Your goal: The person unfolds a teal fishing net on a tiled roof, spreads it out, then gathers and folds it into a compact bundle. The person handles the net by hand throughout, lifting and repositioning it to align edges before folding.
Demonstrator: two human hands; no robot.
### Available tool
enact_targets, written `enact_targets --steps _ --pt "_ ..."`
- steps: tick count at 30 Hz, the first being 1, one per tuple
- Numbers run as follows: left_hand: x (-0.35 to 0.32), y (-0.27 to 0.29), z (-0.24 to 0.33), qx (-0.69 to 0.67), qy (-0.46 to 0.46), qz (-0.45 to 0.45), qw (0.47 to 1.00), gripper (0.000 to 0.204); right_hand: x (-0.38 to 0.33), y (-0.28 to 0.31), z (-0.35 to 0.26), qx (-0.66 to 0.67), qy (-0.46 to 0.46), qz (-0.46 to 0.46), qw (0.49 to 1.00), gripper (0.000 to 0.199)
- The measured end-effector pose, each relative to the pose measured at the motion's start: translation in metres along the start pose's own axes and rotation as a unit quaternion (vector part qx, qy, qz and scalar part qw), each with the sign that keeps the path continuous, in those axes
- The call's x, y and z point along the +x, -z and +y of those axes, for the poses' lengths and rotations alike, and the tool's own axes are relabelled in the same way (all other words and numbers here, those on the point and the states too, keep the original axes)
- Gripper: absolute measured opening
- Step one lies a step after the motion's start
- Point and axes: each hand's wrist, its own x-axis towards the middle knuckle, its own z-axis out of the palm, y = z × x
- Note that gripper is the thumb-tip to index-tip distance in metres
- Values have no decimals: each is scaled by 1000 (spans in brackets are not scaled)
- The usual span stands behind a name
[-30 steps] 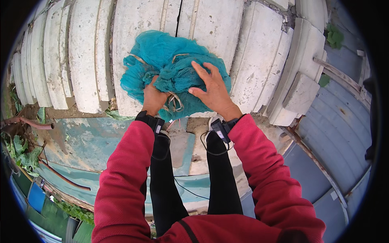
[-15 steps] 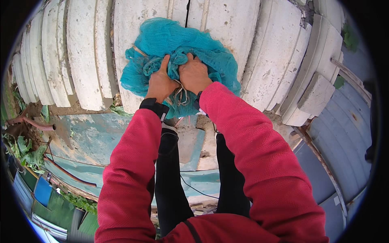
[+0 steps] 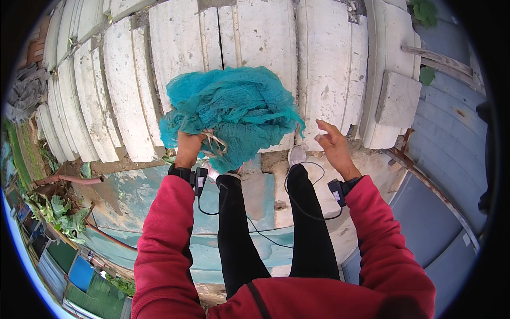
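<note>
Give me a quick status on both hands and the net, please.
Left hand gripping the bunched teal net. Right hand open, off the net. White concrete slabs right behind; nothing blocking.

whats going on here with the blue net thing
A person in a red top stands on a worn painted ledge beside white concrete slabs. The left hand grips a bunched teal net from below, holding it up. The right hand is open, off to the side of the net, not touching it.
</note>
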Motion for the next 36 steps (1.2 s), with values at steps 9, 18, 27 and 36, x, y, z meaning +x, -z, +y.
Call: enact_targets --steps 9,18,27,36 --pt "-188 77 62 -448 73 66 889 38 -86 82 27 131 -105 -16 986 47" --pt "-369 47 99 -438 -140 149 876 51 -102 154 -32 128 -62 -91 986 47" --pt "-473 68 136 -488 -221 302 788 28 -122 184 -100 15 -20 -125 992 44" --pt "-605 153 41 -529 -201 418 710 13 -167 87 -189 -100 0 -166 981 40"
